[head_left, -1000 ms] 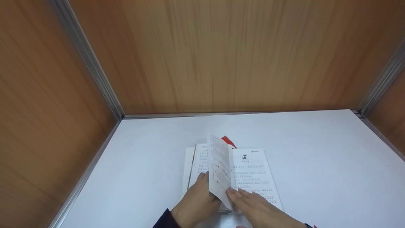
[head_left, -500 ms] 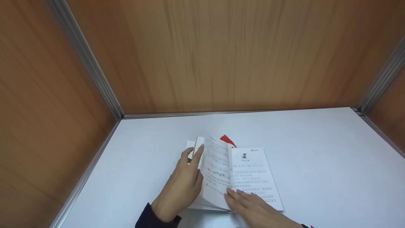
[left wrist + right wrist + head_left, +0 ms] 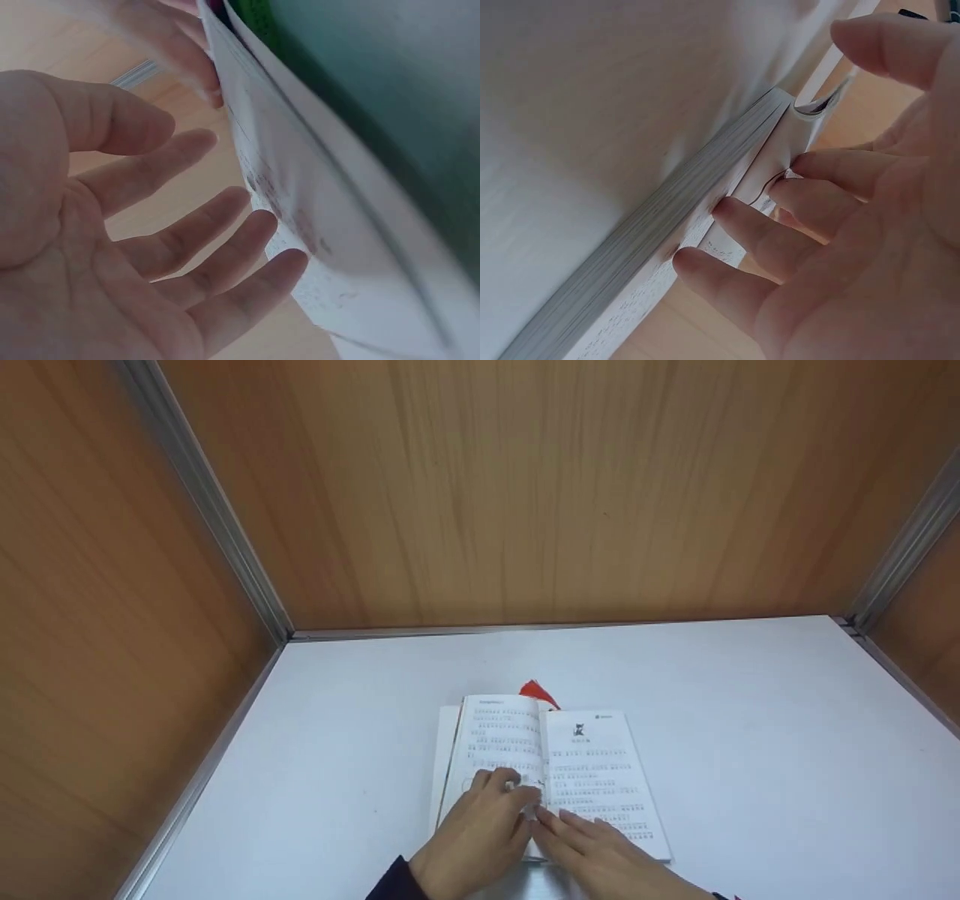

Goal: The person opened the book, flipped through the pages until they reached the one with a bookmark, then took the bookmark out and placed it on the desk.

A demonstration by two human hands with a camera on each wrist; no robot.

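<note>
An open book [image 3: 592, 757] with printed pages lies flat on the white table [image 3: 750, 720], near the front middle. My left hand [image 3: 486, 817] rests on the lower left page, its fingers reaching the gutter. In the left wrist view the left hand [image 3: 135, 247] has spread, relaxed fingers touching a curved page [image 3: 315, 225]. My right hand [image 3: 592, 840] lies with straight fingers on the lower right page. The right wrist view shows the right hand [image 3: 832, 247] with its fingertips against the page, beside the page block [image 3: 652, 232]. A red tab [image 3: 538, 691] pokes out behind the book's top.
Wooden walls enclose the table at the back [image 3: 525, 495], on the left [image 3: 90, 660] and on the right [image 3: 930, 622], with metal strips along the joints. White tabletop stretches to both sides of the book and behind it.
The upright page has been turned over to the left and now lies flat. My left hand came back from the book's left edge to the gutter. The right hand stayed put.
</note>
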